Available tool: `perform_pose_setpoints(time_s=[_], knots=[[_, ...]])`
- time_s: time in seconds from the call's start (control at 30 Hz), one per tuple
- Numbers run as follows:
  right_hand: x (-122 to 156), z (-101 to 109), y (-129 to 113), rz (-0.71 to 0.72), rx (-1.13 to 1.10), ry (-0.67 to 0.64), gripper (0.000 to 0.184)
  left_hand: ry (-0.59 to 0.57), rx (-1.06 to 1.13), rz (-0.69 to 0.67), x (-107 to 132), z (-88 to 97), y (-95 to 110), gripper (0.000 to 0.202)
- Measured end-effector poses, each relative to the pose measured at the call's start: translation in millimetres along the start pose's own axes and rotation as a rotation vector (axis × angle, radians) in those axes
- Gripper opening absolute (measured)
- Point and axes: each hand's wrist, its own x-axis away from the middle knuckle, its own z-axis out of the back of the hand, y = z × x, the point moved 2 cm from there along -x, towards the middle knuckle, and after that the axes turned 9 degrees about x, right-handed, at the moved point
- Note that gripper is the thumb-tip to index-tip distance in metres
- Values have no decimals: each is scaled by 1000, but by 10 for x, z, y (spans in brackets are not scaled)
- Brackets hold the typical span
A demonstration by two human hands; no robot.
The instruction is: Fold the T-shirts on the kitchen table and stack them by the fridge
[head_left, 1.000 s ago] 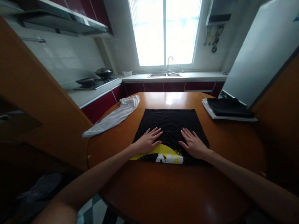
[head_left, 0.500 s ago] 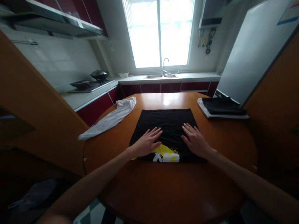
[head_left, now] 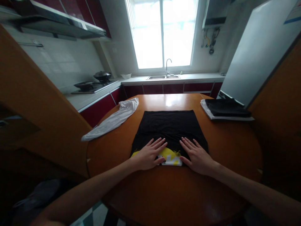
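Observation:
A folded black T-shirt with a yellow and white print along its near edge lies flat on the wooden table. My left hand rests palm down on the near left part of the shirt, partly over the print, its fingers stretched out. On the near right part lies my right hand, also palm down with fingers spread. Between the two hands some of the print shows. Neither hand grips anything.
A crumpled white garment lies along the table's left edge. Folded black and white clothes are stacked at the right. Beyond stand a counter with a sink, a stove with pans, and a fridge.
Both hands have slid toward the shirt's near edge and now cover more of the print's sides. The shirt stays in place, and the view has shifted slightly.

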Motion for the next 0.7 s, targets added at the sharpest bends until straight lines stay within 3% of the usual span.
perform_pose_setpoints(time_s=[0.27,0.43,0.53,0.7], knots=[[326,39,354,-44,-4,11,73,-38,-25,5,718,296,-407,71],[462,141,517,34,-53,1,83,14,-13,-10,1012,423,-594,69],[515,254,540,147,-92,25,87,88,-20,-79,1073,478,-586,58],[567,395,487,330,-83,129,50,85,-20,-148,1059,494,-395,50]])
